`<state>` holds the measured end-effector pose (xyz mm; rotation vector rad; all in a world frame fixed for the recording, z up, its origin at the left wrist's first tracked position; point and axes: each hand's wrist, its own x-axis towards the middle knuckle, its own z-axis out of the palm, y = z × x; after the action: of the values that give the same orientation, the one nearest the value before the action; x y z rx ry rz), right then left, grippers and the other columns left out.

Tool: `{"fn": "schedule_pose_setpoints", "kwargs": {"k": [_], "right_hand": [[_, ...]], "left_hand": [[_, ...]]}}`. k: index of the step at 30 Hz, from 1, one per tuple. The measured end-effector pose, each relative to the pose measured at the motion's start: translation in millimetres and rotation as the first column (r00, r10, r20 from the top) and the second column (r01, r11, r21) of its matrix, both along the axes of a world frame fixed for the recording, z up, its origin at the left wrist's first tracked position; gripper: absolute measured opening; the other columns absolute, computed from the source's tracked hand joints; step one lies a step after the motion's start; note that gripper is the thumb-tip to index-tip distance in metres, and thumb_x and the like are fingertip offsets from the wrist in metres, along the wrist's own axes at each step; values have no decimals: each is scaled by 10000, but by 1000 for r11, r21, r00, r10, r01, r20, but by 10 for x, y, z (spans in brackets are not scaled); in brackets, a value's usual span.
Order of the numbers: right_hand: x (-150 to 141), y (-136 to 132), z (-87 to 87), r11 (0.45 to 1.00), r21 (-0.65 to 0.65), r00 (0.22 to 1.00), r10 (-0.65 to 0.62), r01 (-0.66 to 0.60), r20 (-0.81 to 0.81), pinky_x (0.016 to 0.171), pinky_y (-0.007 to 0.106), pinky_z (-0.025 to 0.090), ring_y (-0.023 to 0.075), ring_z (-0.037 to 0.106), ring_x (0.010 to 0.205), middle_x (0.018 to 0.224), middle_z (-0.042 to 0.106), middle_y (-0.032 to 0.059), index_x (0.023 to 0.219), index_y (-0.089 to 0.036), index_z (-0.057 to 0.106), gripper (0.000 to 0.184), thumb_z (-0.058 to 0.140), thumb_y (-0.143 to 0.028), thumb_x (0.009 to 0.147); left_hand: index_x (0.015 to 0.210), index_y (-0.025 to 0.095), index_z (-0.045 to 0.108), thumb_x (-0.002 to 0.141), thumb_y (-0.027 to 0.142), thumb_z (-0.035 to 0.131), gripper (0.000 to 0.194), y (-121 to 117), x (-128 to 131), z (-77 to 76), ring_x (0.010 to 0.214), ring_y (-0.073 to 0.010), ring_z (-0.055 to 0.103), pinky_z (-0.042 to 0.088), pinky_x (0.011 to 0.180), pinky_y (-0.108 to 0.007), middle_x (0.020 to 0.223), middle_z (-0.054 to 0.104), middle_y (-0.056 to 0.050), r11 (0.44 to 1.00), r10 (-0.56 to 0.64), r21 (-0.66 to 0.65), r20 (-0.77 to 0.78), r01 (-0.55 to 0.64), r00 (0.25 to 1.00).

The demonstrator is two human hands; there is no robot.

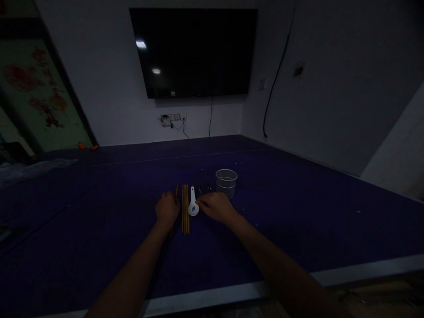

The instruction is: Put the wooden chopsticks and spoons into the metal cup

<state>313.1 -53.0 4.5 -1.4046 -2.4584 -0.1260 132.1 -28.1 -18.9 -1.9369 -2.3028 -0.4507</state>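
Note:
My left hand (167, 210) is closed around wooden chopsticks (176, 191), whose ends show above and below it. Right of it, several more chopsticks (185, 210) lie side by side, pointing away from me. Beside these rests a white soup spoon (193, 208) with a blue mark in its bowl. My right hand (217, 206) is closed, its fingertips pinched at the spoon's right edge. Behind that hand the dark handles (200, 190) of slim utensils stick out, their other ends hidden. A round metal pot (226, 181) stands just beyond my right hand, its lower front partly covered.
The dark purple surface (298, 212) has a pale front edge (205, 300). Small white specks dot it. Clear plastic wrapping (36, 170) and an orange item (88, 146) lie at the far left. A wall-mounted screen (198, 53), sockets (174, 118) and a hanging cable (278, 75) are behind.

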Motion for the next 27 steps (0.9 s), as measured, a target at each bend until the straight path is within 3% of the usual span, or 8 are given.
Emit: {"fn": "schedule_pose_setpoints", "kwargs": {"k": [6, 10, 27], "right_hand": [[4, 4, -8, 1000, 19, 1000, 12, -12, 2, 627, 239, 363, 179, 642, 872, 940, 703, 60, 932, -215, 671, 353, 357, -377, 928], [6, 4, -14, 999, 34, 1000, 23, -23, 11, 611, 247, 353, 183, 645, 861, 930, 704, 59, 921, -208, 668, 363, 347, -377, 931], [-43, 21, -44, 1000, 14, 999, 15, -15, 29, 596, 238, 335, 173, 644, 826, 899, 707, 52, 880, -211, 669, 360, 359, -389, 926]], "left_hand": [[1043, 84, 619, 863, 395, 381, 431, -5, -48, 16, 1030, -330, 569, 428, 829, -418, 1008, 636, -205, 997, -15, -78, -127, 5, 992], [1022, 89, 642, 868, 344, 365, 406, 37, -73, 13, 1046, -325, 565, 415, 852, -415, 1024, 645, -206, 993, -77, -106, -177, 58, 981], [1004, 67, 657, 843, 172, 351, 361, 76, -67, 36, 995, -320, 606, 439, 811, -420, 973, 650, -239, 983, -148, -146, -266, 112, 952]]}}
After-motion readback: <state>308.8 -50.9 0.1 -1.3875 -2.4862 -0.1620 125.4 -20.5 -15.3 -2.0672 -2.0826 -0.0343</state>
